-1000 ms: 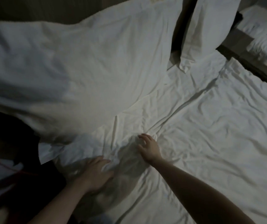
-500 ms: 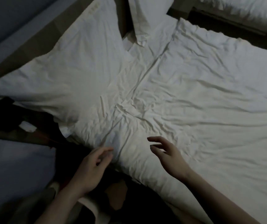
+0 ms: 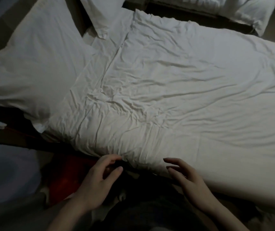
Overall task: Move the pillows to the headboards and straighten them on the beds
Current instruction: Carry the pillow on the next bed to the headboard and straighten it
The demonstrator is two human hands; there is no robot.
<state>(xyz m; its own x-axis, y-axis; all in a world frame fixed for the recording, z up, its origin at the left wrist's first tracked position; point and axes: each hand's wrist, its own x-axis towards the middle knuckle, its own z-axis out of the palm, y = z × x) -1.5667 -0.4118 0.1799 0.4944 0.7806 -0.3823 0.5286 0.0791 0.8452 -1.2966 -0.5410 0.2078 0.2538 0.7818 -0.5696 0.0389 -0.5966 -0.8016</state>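
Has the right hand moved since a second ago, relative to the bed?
Yes. The right hand has pulled back toward the person, from pressing on the duvet well inside the bed to hovering open at its near edge.

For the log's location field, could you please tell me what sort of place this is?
Probably a twin bedroom, perhaps a hotel: a wrinkled white duvet, a large white pillow against the headboard, and a second white-covered bed alongside.
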